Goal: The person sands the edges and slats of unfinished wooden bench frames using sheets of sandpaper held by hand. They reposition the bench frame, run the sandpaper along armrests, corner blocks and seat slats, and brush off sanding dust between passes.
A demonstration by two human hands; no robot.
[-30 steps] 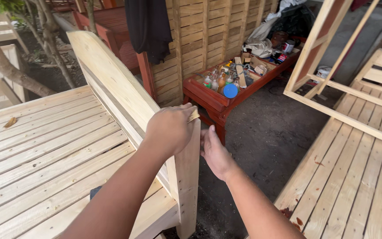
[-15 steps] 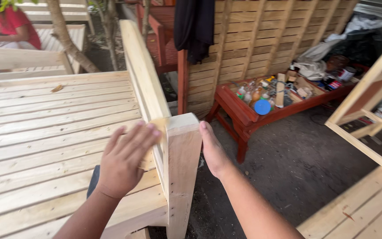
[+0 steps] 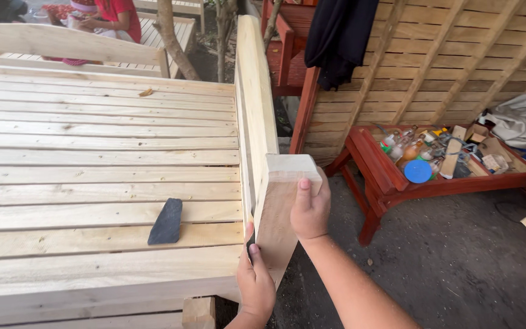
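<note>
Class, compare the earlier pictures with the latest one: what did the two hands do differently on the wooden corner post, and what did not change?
The left hand left the post's top and slid down to its lower face. The right hand moved from beside the corner post to grip its upper edge. The slatted bed frame and red table stayed put.

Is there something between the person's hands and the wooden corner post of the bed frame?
Nothing visible. The right hand already grips the wooden corner post on its right side, thumb up at the top edge. The left hand touches its lower left edge. The dark flat piece lies apart on the slats.
</note>
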